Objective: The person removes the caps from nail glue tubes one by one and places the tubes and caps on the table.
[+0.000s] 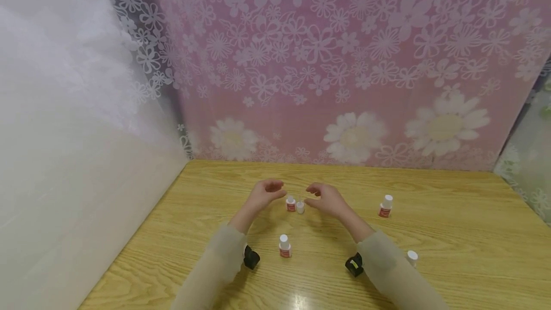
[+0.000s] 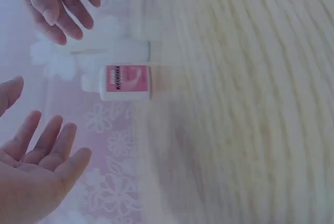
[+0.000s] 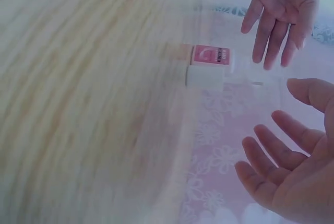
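A small white bottle with a red label (image 1: 291, 204) stands uncapped on the table between my hands. Right beside it stands its white cap (image 1: 300, 207), upside down, with a thin stick pointing up from it. My left hand (image 1: 263, 195) hovers to the left of the bottle, fingers loosely bent and holding nothing. To the right of the cap hovers my right hand (image 1: 328, 199), also empty, its fingers spread in the right wrist view. Neither hand touches the bottle (image 2: 128, 80) or the cap (image 3: 205, 77).
Nearer to me, between my forearms, stands a capped bottle (image 1: 285, 248). Another capped bottle (image 1: 385, 206) is farther right on the wooden table (image 1: 206, 200). A third bottle (image 1: 412, 256) is partly hidden by my right sleeve. A floral curtain (image 1: 301, 85) hangs behind the table.
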The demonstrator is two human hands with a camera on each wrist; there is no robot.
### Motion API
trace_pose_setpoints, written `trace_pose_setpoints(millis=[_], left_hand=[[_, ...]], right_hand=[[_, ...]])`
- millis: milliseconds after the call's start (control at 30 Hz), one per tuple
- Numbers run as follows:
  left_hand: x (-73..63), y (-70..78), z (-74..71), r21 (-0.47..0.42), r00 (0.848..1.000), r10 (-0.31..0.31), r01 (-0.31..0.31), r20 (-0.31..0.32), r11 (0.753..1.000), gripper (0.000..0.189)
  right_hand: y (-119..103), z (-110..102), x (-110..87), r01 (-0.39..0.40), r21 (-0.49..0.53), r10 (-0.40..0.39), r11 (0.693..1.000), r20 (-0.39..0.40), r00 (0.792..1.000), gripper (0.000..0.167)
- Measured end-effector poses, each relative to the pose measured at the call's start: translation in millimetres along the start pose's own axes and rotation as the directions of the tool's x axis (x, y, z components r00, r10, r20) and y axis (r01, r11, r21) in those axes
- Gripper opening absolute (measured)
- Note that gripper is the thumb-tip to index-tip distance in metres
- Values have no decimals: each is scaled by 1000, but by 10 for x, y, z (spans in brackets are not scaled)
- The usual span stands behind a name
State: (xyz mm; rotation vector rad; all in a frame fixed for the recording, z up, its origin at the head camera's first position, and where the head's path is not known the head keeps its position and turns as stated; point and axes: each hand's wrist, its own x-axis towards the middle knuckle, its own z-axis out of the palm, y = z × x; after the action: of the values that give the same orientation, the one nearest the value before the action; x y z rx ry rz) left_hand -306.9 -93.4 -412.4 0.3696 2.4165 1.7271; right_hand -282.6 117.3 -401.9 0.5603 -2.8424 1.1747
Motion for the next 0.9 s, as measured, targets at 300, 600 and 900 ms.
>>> trace_pose_setpoints(millis=[300,600,900], left_hand=[[-222,141,17,314,989,144,-144,23,939,45],[-437,261,96,483,965,257,-247,46,840,52],[-647,457,170,730,972,213,-214,95,649,69]], right_hand=[[-135,-84,-239,3,-200,-18,980,-72,997,51],[-260,-122,-459,0,-406,-55,914,-125,991,55],[-386,-249,-717,-88,-502,14,860,-149,989,63]])
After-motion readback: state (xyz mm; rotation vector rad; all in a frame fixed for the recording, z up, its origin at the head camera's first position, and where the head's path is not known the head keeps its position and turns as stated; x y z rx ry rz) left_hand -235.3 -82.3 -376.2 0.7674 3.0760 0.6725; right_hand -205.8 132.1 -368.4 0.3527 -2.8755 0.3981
